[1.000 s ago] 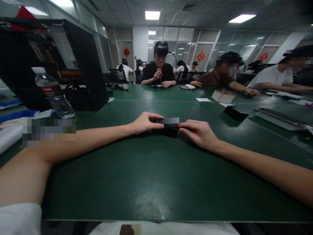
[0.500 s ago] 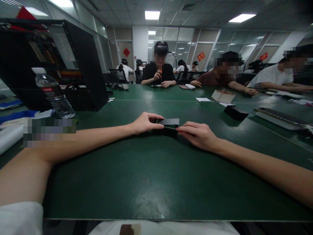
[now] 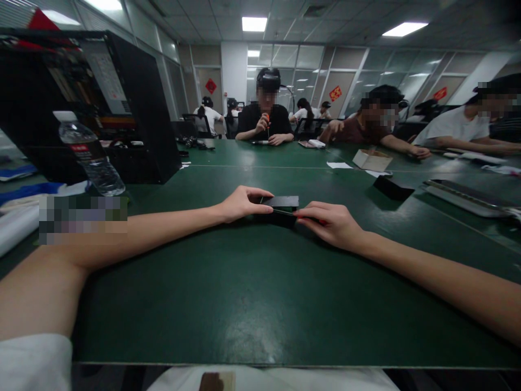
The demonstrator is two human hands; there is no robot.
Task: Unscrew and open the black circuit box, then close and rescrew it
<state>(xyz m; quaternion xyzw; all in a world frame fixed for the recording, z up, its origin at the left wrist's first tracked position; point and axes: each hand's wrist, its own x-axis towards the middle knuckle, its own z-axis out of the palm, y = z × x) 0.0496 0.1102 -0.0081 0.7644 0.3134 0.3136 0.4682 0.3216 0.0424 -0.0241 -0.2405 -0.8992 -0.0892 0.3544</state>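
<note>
My left hand (image 3: 239,205) grips the left end of a flat dark rectangular piece (image 3: 287,201), with the thumb on the near side and the fingers over the far side. The piece is held on edge just above the green table (image 3: 252,288), and its underside lies in shadow. In my right hand (image 3: 334,224) is a thin screwdriver, its red handle (image 3: 322,221) mostly hidden by closed fingers. The slim shaft points left along the near edge of the piece, towards my left thumb. Its tip cannot be made out.
An open black computer case (image 3: 142,108) and a water bottle (image 3: 91,155) stand at the left. On the right are a black angled piece (image 3: 393,188), a small open box (image 3: 372,160) and a laptop-like device (image 3: 468,198). A person opposite (image 3: 264,122) holds an orange-handled tool.
My hands and the dark piece stay almost in place. More of the red handle shows between my right fingers. A co-worker at the right has raised a hand from the table.
</note>
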